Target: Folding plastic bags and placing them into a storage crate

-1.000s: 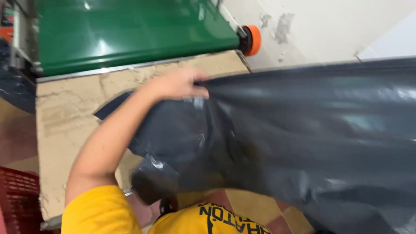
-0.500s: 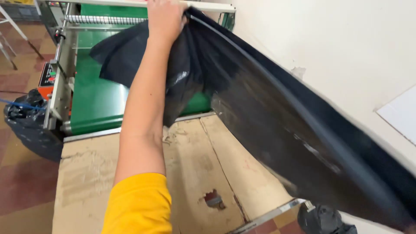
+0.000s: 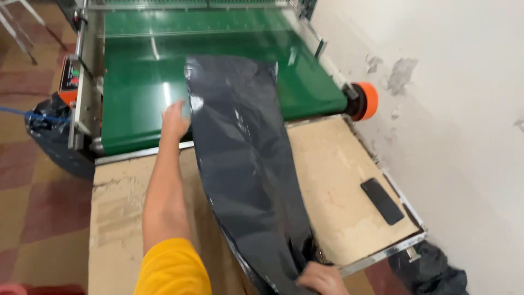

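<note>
A long dark grey plastic bag (image 3: 245, 164) lies flat, stretched from the green conveyor belt (image 3: 142, 93) down across the worn wooden table (image 3: 338, 186). My left hand (image 3: 176, 120) rests at the bag's upper left edge on the belt, fingers spread against the plastic. At the bottom of the view my right hand (image 3: 322, 278) grips the bag's near end at the table's front edge. The arm with the yellow sleeve (image 3: 172, 270) is mine.
A black phone (image 3: 382, 201) lies on the table's right side. An orange roller end (image 3: 367, 101) sticks out by the white wall. The machine's control box (image 3: 71, 79) is at left, with dark bags on the floor at left (image 3: 54, 142) and bottom right (image 3: 431, 270).
The bag was held up in the air over the machine; now it is laid flat across belt and table. My left hand came down to the belt beside it.
</note>
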